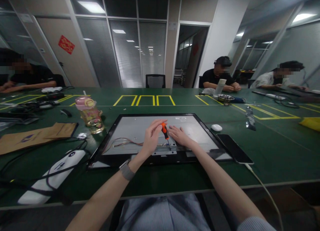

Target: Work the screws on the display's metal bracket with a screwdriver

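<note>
A black-framed display panel (130, 124) lies face down on the green table, its grey metal back up. My left hand (152, 137) is closed round an orange-handled screwdriver (164, 131), held upright with its tip on a small metal bracket (163, 150) near the panel's front edge. My right hand (178, 136) lies flat and open on the panel just right of the screwdriver. Thin wires (125, 142) run along the panel to the left of my left hand. A watch with a grey band sits on my left wrist.
A pink-lidded bottle (88, 114) and a brown paper bag (35, 136) stand left of the panel, with a white device (53, 177) and black cables at front left. A phone (234, 148) with a white cable and a white mouse (216, 127) lie to the right. Three other people sit at the far sides.
</note>
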A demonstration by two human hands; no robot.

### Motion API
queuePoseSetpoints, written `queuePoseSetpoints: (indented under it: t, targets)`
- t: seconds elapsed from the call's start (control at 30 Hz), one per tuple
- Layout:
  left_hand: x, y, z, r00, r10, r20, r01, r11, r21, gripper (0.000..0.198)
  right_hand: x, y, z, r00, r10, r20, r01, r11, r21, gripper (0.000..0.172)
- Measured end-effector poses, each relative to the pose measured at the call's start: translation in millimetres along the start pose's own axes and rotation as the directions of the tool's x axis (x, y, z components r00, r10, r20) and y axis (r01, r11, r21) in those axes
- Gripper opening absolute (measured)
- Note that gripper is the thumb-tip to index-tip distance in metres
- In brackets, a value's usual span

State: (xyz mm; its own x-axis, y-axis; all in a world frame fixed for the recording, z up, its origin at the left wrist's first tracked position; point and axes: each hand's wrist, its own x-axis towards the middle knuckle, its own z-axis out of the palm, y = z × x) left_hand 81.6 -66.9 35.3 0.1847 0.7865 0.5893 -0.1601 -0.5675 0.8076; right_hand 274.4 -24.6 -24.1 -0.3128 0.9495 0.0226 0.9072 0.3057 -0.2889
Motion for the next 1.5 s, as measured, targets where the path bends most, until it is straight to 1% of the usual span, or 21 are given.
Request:
queuePoseSetpoints:
  t: [0.1,0.27,0.47,0.57,0.7,0.77,0.9,0.97,1.07,1.23,1.4,1.5]
  targets:
    - [-0.1,1.7,-0.8,0.999,-0.03,0.022,0.031,0.999,-0.01,0.031,0.1,-0.5,-0.3,1.0,0.002,0.0,-0.002,1.0,0.001,0.048]
    - [0.8,-1.7,-0.8,0.998,0.069,-0.014,-0.066,0.989,0.132,0.018,1.6,0.6,0.7,1.0,0.004,-0.003,-0.004,1.0,-0.011,0.047]
    - [0.7,-2.1,0.3,0.991,0.106,-0.082,-0.095,0.986,0.138,0.014,2.3,1.3,1.4,1.0,0.002,0.0,-0.002,1.0,-0.019,0.047]
    - [-0.8,1.7,0.5,0.996,0.084,-0.044,-0.078,0.989,0.123,0.019,1.4,0.4,0.9,1.0,0.002,-0.003,-0.002,1.0,-0.01,0.048]
    - [-1.9,3.3,0.0,0.999,0.027,0.026,-0.027,0.999,0.018,0.027,1.2,0.2,0.9,1.0,-0.002,-0.013,0.002,1.0,-0.005,0.047]
    - [-1.5,2.7,-0.1,0.999,0.022,0.04,-0.023,1.0,0.006,0.027,1.7,0.8,1.4,1.0,-0.002,-0.009,0.002,1.0,-0.011,0.047]
    - [0.0,1.5,0.5,0.998,0.057,-0.012,-0.056,0.996,0.071,0.021,2.1,1.4,1.6,1.0,-0.003,0.001,0.003,1.0,-0.018,0.048]
    - [0.6,1.2,0.5,0.998,0.057,-0.027,-0.054,0.995,0.088,0.02,1.6,1.0,1.3,1.0,-0.001,-0.002,0.001,1.0,-0.023,0.048]
    - [1.1,1.5,0.0,0.999,0.046,-0.016,-0.045,0.996,0.074,0.022,0.5,0.0,0.3,1.0,0.001,-0.008,-0.001,1.0,-0.021,0.048]
    - [1.7,2.4,-0.1,1.0,0.013,0.014,-0.013,1.0,0.002,0.025,-0.3,-1.2,-1.2,1.0,0.0,0.002,0.0,1.0,-0.006,0.048]
    - [2.2,1.1,-1.0,0.999,0.038,-0.039,-0.036,0.997,0.062,0.02,-0.8,-1.6,-1.4,1.0,-0.001,-0.004,0.001,1.0,0.003,0.048]
    - [3.1,1.1,-3.2,0.999,0.034,-0.035,-0.032,0.997,0.076,0.021,-0.7,-1.3,-0.9,1.0,-0.004,-0.012,0.004,1.0,-0.002,0.048]
